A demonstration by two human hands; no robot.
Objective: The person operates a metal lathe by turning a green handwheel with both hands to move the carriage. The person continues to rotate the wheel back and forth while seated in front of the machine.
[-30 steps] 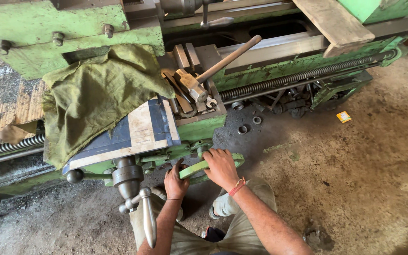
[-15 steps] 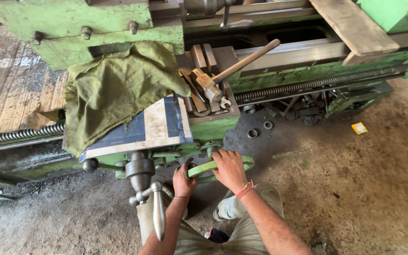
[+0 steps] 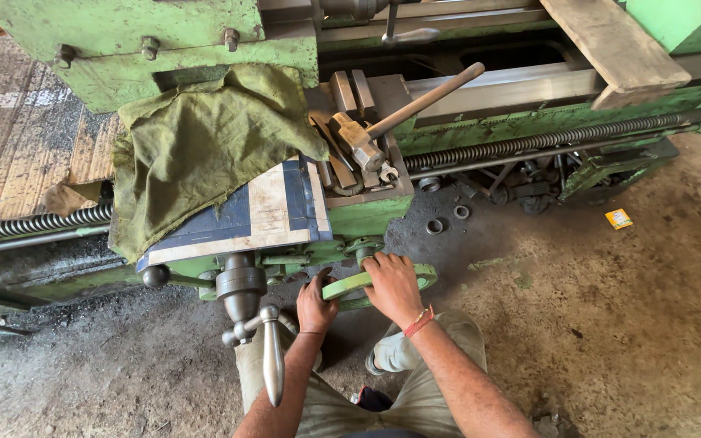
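Observation:
I stand at a green lathe [image 3: 164, 40] and look down at its carriage. Both hands are on the green handwheel [image 3: 423, 278] at the carriage front. My left hand [image 3: 315, 304] grips the wheel's left rim. My right hand [image 3: 393, 285], with a red thread at the wrist, lies over the top of the rim. A hammer [image 3: 383, 130] with a wooden handle rests on the carriage among metal blocks. An olive cloth [image 3: 204, 146] is draped over the carriage's left side, partly covering a blue and cream board [image 3: 269, 207].
A steel lever handle [image 3: 272, 365] hangs down left of my hands. The long leadscrew [image 3: 553, 138] runs along the bed to the right. A wooden plank [image 3: 610, 45] lies across the bed. Loose rings [image 3: 448, 217] and a yellow scrap [image 3: 618, 219] lie on the dirty floor.
The view has shifted slightly, so the machine sits further right and lower in frame. Both hands stay on the handwheel, the left hand now a little lower on the rim.

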